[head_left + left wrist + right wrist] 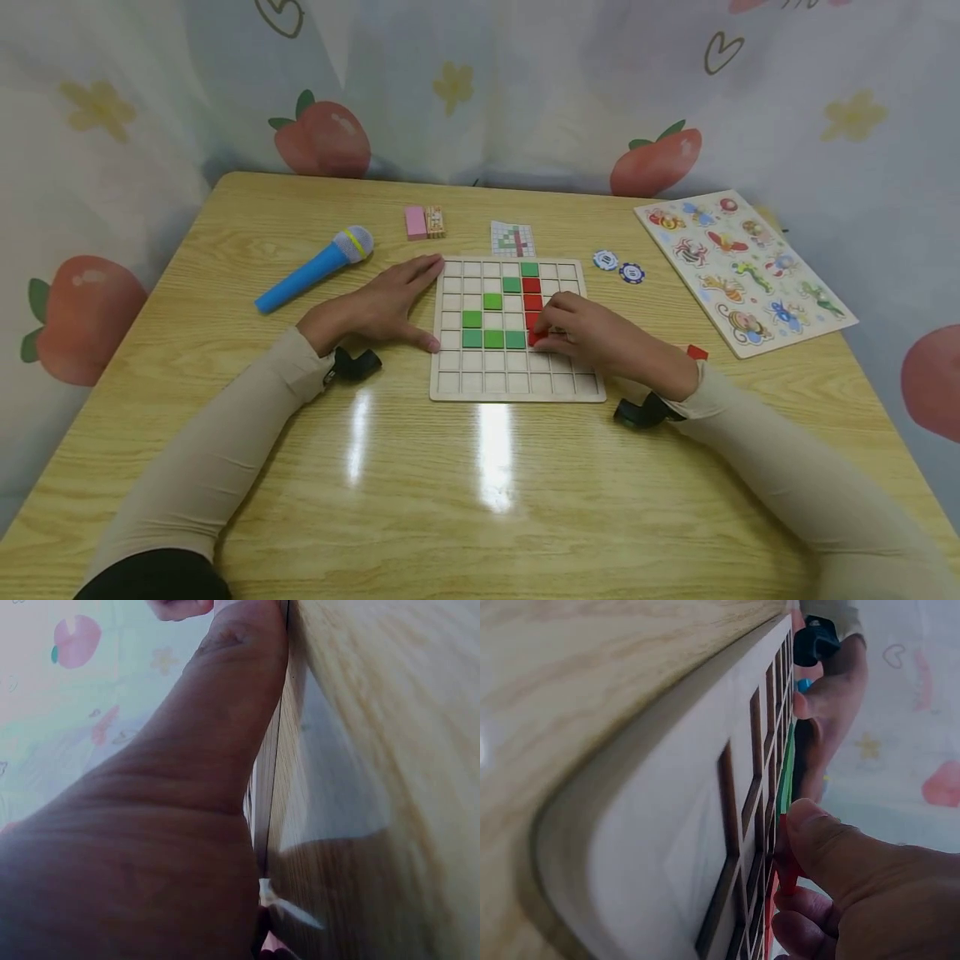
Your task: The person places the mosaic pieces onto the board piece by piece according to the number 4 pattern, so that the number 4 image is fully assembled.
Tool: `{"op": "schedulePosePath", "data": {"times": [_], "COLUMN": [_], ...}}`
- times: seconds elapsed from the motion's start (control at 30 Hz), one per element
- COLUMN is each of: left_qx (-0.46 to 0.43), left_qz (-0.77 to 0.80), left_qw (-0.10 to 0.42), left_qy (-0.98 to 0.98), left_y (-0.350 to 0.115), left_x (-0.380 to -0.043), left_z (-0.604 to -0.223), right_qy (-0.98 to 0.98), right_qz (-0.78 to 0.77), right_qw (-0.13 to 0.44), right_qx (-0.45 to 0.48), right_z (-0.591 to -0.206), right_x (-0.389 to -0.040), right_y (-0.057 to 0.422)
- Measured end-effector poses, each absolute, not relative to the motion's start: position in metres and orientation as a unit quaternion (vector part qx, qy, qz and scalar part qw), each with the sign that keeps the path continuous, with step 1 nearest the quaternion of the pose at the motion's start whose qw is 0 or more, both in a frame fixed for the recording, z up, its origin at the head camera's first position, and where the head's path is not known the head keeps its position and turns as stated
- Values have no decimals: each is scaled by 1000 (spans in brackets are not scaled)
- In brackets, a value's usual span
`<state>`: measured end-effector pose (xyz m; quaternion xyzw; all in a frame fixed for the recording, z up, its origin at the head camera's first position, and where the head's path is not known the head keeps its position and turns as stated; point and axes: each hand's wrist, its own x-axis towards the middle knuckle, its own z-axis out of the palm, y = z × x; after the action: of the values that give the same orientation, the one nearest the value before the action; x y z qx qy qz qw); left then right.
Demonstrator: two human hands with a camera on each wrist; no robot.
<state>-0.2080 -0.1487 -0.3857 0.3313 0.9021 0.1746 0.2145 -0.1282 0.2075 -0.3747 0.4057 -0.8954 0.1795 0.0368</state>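
A pale wooden grid board (517, 392) lies on the table with green tiles (493, 339) and red tiles (532, 286) in several of its cells. My right hand (600, 333) is over the board's right half. In the right wrist view its thumb and fingers pinch a red tile (787, 862), which stands tilted at the grid beside a green tile (785, 780). My left hand (382, 300) rests at the board's left edge, thumb and fingers spread and touching the rim. The left wrist view shows mostly that hand's thumb side (180, 772).
Behind the board lies a small pattern card (513, 239). A blue toy microphone (307, 271) and a pink box (416, 222) are to the left. To the right are two poker chips (605, 260), an insect picture board (742, 267) and a red piece (697, 352) partly behind my right wrist.
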Motion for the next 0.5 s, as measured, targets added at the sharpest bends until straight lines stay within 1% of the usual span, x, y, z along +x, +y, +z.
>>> {"op": "schedulePosePath", "data": {"times": [0.37,0.5], "left_qx": [340,339], "left_qz": [174,173], "left_qw": [210,210], "left_qy": [900,901], "left_y": [-148,-148], "left_x": [-209,-209], "left_z": [-386,-387], "right_qy": [-875,-877], "right_qz": [165,166], "right_qw": [52,43], "right_qx": [452,450], "right_z": [-377,-377], "right_x": [-129,-130], "right_y": [204,202]}}
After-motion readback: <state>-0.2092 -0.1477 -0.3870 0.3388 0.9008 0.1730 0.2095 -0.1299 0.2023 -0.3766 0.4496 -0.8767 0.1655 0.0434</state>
